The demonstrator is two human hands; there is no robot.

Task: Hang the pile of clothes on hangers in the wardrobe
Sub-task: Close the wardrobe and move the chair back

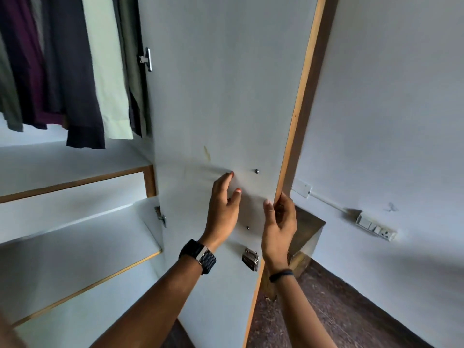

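Nearest the camera, two forearms reach toward the open wardrobe door [226,96], a white panel with a wood-coloured edge. The left hand [223,209], a dark watch [198,256] on its wrist, rests against the door's inner face with fingers loosely spread, holding nothing. The right hand [278,227], a dark band [281,275] at its wrist, holds the door's outer edge, fingers curled round it and thumb on the inner face. Below the hands, a metal latch [250,258] is fixed to the door.

Left of the door, white shelves [75,242] with wood trim fill the wardrobe's lower part. Above them and farther in, hanging clothes [70,71] in maroon, dark grey, pale green and olive sit close beside the door's hinge side.

Right of the door lie a dark patterned floor [339,310], a white wall [389,121] and a switch socket [375,226].
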